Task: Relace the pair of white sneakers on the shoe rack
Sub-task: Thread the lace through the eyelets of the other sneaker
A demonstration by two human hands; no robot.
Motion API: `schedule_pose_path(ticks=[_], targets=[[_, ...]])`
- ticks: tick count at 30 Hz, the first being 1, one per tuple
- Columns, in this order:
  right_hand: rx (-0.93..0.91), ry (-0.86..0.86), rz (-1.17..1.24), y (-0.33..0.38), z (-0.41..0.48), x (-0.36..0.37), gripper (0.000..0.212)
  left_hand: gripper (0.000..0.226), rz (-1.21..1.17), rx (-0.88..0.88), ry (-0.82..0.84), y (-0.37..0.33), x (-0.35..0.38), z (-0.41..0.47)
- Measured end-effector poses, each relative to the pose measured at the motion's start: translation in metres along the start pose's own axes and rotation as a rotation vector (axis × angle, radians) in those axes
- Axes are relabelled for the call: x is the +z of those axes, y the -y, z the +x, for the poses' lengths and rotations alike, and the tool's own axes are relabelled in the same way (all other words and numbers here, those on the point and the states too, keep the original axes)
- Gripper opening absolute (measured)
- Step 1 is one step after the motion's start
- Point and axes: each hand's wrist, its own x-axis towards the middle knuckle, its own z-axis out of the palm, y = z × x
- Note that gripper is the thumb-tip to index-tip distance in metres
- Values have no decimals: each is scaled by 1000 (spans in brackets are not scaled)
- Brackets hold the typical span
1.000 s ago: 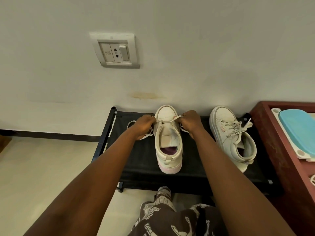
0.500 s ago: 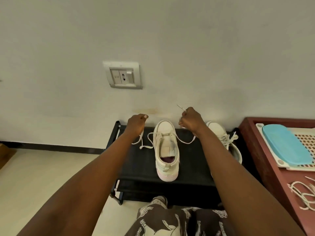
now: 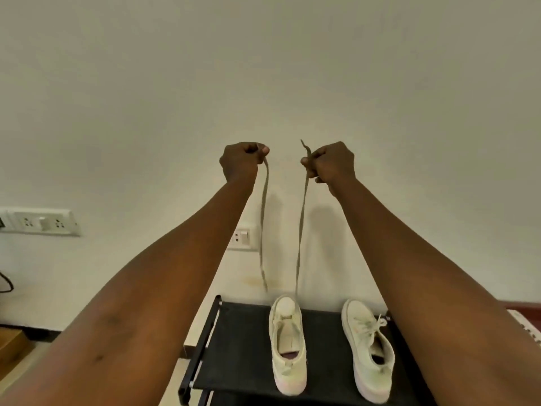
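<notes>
Well, the left hand point(image 3: 241, 161) is up high, fist closed on one end of the lace point(image 3: 263, 218). At its 3 o'clock the right hand point(image 3: 330, 162) grips the other end, bare wall point(image 3: 281, 83) between them. Both strands drop toward 6 o'clock, to the open sneaker point(image 3: 288, 344), toe at the shoe rack point(image 3: 240, 347)'s back edge. The laced sneaker point(image 3: 369, 350) stands apart at its 3 o'clock.

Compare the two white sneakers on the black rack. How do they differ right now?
The left sneaker has its lace pulled high from the toe end, gripped by the left hand and right hand; the right sneaker is laced up and tied in a bow. The left sneaker sits straight; the right sneaker is angled. Both are white, toes toward the wall, on the shoe rack.
</notes>
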Motion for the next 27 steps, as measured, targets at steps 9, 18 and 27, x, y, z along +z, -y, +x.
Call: schedule_pose_path(ticks=[9,18,27], targets=[[57,8,134,30,3,11,20,41,191,146,154,-34,22,15],[15,20,192,17,9,9,10,12,103,168,255,-32,31,15],[-80,3,13,18,20,12,14,10,3,147,217,-35,43,18]])
